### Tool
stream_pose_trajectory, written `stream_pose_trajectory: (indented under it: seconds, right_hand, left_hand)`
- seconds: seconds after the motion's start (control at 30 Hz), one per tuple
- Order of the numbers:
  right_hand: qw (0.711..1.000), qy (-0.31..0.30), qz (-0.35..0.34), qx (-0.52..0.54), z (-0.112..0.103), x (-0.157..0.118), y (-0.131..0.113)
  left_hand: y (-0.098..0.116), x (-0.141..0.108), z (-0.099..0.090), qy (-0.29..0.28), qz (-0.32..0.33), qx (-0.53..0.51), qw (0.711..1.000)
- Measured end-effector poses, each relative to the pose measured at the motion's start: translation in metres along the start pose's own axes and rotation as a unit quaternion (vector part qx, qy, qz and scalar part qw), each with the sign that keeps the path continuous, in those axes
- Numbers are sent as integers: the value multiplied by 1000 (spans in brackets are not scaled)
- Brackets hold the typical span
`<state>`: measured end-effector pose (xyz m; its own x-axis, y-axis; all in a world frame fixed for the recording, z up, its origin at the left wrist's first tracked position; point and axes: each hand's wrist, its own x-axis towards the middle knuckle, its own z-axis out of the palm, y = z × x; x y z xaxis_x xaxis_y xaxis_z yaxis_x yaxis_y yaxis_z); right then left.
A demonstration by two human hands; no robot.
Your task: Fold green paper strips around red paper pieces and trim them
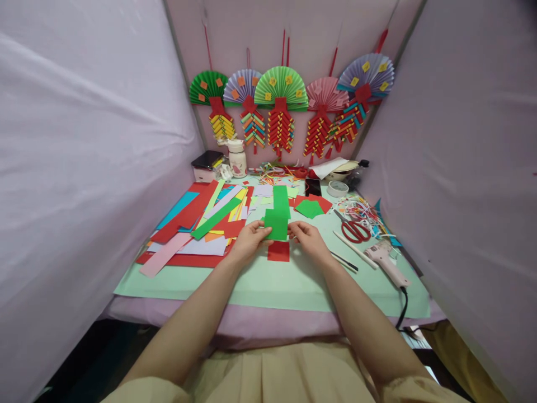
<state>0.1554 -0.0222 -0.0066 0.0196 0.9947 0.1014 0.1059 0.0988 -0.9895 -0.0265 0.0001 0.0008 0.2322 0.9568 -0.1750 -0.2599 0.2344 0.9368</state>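
A square of green paper point(276, 225) is held up over the table in front of me. My left hand point(250, 242) pinches its left edge between thumb and fingers. At the right edge, my right hand point(307, 236) has its thumb and fingers closed on the paper's side. Just below the green square lies a red paper square point(278, 252). Behind it, a longer green paper strip point(281, 200) rests on the table. Green and red cut pieces point(309, 209) lie to the right of that strip.
Coloured paper sheets and strips point(184, 221) cover the left side. On the right are red-handled scissors point(355, 230), a white pencil-like stick point(356, 250), a black pen point(344, 261) and a glue gun point(386, 263) with a cord. A bottle point(237, 159) stands behind; paper fans point(282, 87) hang above.
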Motion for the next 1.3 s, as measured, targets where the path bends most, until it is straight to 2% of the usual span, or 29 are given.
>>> stream_pose_trajectory:
  seconds: [0.13,0.3,0.53,0.9,1.13,1.3]
  right_hand:
    - [1000,7,-21,-2,6,-2,2]
    - [998,33,-43,7,6,-1,6]
    - [998,50,-34,13,5,-2,5]
    - [998,51,-23,16,6,-3,1]
    - [998,54,-27,8,7,-3,1]
    - [999,23,-17,26,8,-4,2]
  left_hand:
    - [-7,1,2,-13,24,16,999]
    - [-12,0,4,-30,21,15,999]
    - [-14,1,2,-59,19,11,998]
    - [-16,2,1,-51,18,16,998]
    - [-9,-3,5,-42,6,47,998]
    - [-7,-3,4,-17,55,93,994]
